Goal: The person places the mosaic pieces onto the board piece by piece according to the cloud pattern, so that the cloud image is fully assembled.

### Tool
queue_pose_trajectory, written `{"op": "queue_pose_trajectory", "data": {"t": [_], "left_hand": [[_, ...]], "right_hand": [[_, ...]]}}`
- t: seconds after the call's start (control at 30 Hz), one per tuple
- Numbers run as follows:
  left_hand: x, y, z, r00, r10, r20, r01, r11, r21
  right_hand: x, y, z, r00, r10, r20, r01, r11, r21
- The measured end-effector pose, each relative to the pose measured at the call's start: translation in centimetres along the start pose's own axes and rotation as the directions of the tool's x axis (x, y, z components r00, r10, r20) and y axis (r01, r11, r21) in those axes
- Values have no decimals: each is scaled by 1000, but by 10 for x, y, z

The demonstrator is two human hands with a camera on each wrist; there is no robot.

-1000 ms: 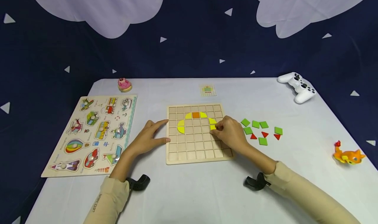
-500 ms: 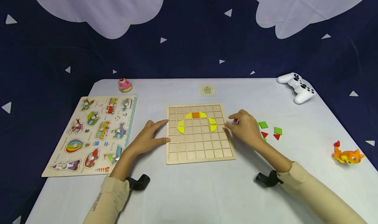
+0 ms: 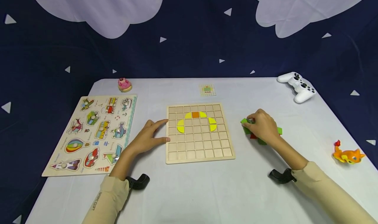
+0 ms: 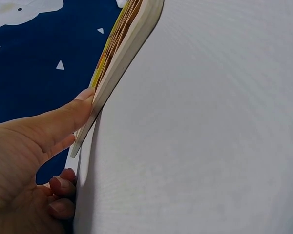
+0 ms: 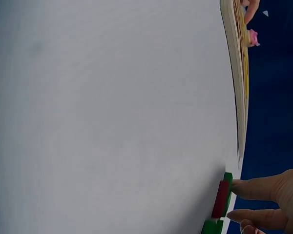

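Square wooden grid board (image 3: 199,133) at the middle of the white table (image 3: 189,191), partly filled: four yellow quarter-round tiles (image 3: 181,126) and one orange square tile (image 3: 195,115) seated in the upper rows, arched like a dome; rest of the cells bare, so probably early in the build, most of the pattern not yet laid.

Far left: wooden peg puzzle with vehicle pictures (image 3: 92,133), flat on the table. Behind it, small pink toy figure (image 3: 124,84).

Left hand (image 3: 147,137) against the board's left edge, forefinger and thumb spread and straight, touching the rim, gripping nothing; left wrist view shows the thumb (image 4: 53,127) laid along the board's side.

Beyond the board, small printed pattern card (image 3: 208,90).

Right of the board: right hand (image 3: 262,127) down on the loose pile of green square tiles (image 3: 244,121) and red triangle tiles (image 3: 253,136), fingers curled over them; right wrist view shows fingertips (image 5: 244,187) touching a green piece. Cannot tell whether one is actually pinched.

Far right: white game controller (image 3: 297,86) and orange toy animal (image 3: 348,155).
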State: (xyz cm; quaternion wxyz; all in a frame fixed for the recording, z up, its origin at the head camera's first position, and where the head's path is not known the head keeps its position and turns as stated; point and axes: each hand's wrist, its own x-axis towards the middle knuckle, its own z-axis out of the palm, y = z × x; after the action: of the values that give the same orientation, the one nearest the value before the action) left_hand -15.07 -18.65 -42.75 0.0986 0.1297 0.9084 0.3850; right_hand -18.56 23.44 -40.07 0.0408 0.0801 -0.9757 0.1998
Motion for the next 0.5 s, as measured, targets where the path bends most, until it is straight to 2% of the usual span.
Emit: {"op": "queue_pose_trajectory", "data": {"t": [0.23,0.5], "left_hand": [[0,0,0,1000,-4,1,4,1000,-2],[-1,0,0,1000,10,-5,-10,1000,-6]], "right_hand": [[2,4,-3,999,-3,40,3,1000,4],[9,12,-6,990,-97,100,94,995,35]]}}
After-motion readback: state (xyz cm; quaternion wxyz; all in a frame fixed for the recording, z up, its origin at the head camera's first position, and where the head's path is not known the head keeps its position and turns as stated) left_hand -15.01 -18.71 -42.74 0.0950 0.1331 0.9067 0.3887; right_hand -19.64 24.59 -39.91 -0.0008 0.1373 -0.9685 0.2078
